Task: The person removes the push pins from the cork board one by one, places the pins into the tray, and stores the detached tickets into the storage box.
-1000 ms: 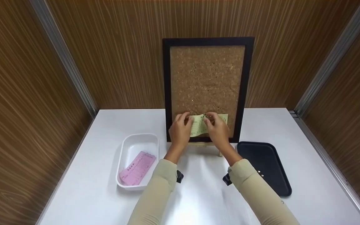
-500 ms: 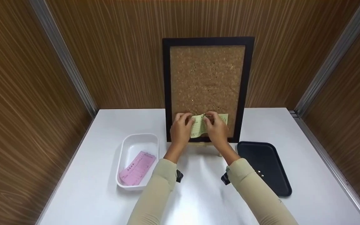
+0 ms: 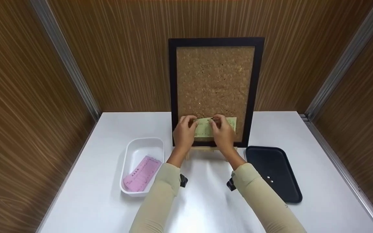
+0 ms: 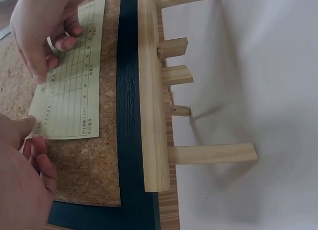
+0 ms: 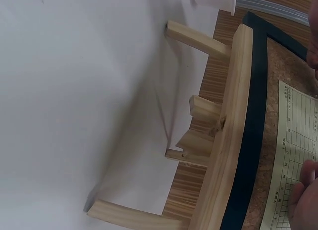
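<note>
A pale yellow printed paper slip (image 3: 202, 129) lies across the lower part of a black-framed cork board (image 3: 215, 81), which stands upright. My left hand (image 3: 184, 134) pinches the slip's upper left corner; in the left wrist view its thumb and curled fingers meet at that corner. With thumb and forefinger, my right hand (image 3: 224, 134) pinches at the middle of the slip's top edge, covering part of the print. I cannot tell whether something small is between those fingertips. The right wrist view catches the slip (image 5: 295, 135) with only parts of the hands at its edge.
A white tray (image 3: 123, 171) with pink printed slips (image 3: 142, 173) stands at left. On the right lies a black tray (image 3: 285, 165) with small shiny pins (image 3: 270, 179). Below the board are the legs and ledge of a wooden easel (image 4: 154, 91). Wood-grain walls enclose the white table.
The slip's left part, bowed outward before, now lies flatter and higher against the cork. My left hand has shifted slightly left with the corner. My right hand stays near the slip's top middle.
</note>
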A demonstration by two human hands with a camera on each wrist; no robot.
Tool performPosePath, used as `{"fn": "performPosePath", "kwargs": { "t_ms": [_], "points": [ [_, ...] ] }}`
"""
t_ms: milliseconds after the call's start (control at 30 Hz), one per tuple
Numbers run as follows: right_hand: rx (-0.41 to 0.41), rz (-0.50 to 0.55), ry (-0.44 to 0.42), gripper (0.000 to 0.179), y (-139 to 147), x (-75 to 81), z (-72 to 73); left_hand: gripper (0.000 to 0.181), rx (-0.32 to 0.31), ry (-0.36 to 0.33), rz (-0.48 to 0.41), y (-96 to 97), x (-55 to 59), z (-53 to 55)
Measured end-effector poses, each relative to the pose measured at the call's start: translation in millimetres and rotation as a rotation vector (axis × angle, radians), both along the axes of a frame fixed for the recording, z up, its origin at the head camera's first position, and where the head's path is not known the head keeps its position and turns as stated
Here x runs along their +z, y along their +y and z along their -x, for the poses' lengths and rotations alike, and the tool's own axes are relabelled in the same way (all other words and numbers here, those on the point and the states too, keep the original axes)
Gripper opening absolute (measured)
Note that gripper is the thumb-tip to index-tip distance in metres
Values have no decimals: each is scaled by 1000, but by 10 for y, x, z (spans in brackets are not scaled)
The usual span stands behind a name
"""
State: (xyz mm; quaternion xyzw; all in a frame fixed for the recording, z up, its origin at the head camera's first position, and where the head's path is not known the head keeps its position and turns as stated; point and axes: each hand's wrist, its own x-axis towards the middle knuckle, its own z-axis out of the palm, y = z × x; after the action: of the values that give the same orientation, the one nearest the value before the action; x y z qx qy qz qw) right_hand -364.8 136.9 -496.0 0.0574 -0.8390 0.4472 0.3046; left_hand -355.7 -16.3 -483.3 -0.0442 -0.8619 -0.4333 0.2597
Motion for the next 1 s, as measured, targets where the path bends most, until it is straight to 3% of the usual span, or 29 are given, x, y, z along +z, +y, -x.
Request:
{"fn": "performPosePath", "kwargs": {
  "t_ms": [467,1000],
  "points": [
    [-67,12,-28,19,-48,31,4,14,27,-28,-103,-42,18,33],
    [-59,34,-22,20,-36,26,6,14,58,-35,-106,-25,25,28]
  ]
}}
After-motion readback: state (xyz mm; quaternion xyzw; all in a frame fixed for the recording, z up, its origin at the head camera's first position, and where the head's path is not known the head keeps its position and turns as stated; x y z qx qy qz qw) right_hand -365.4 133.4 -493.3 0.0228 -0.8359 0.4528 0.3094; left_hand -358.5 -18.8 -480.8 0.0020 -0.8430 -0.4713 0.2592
